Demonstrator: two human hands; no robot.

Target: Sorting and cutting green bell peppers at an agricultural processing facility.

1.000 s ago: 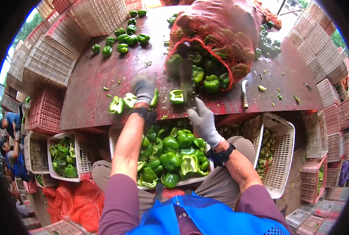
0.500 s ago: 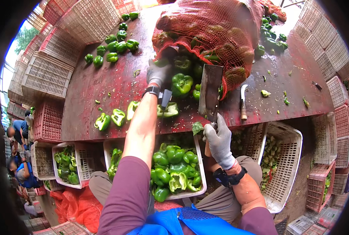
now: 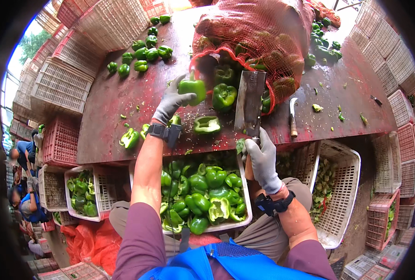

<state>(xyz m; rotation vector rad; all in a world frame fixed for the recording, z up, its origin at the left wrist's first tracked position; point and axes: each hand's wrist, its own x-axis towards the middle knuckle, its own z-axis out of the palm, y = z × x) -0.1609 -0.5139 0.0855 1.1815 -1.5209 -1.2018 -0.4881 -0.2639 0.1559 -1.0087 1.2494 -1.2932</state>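
My gloved left hand [image 3: 174, 99] is closed round a whole green bell pepper [image 3: 193, 89], held above the table in front of the red mesh sack [image 3: 259, 42]. In my gloved right hand [image 3: 262, 163] is a cleaver [image 3: 250, 100], gripped by its handle, its broad dark blade pointing away from me. Between the sack's mouth and the blade sits another whole bell pepper [image 3: 224, 97]. Cut pepper halves, one a bell pepper half [image 3: 207, 125], lie along the table's near edge. Below it, a white crate [image 3: 247, 205] holds many whole and cut peppers.
A curved knife [image 3: 293, 116] lies on the stained table [image 3: 328, 112] to the right. Loose peppers [image 3: 147, 53] sit at the far left. A tilted crate [image 3: 345, 196] with trimmings stands at lower right. Stacked crates [image 3: 60, 86] line both sides. People [image 3: 25, 156] work at far left.
My left hand has come back from the sack's mouth, lifting a whole green pepper toward me. My right hand still holds the cleaver in nearly the same place.
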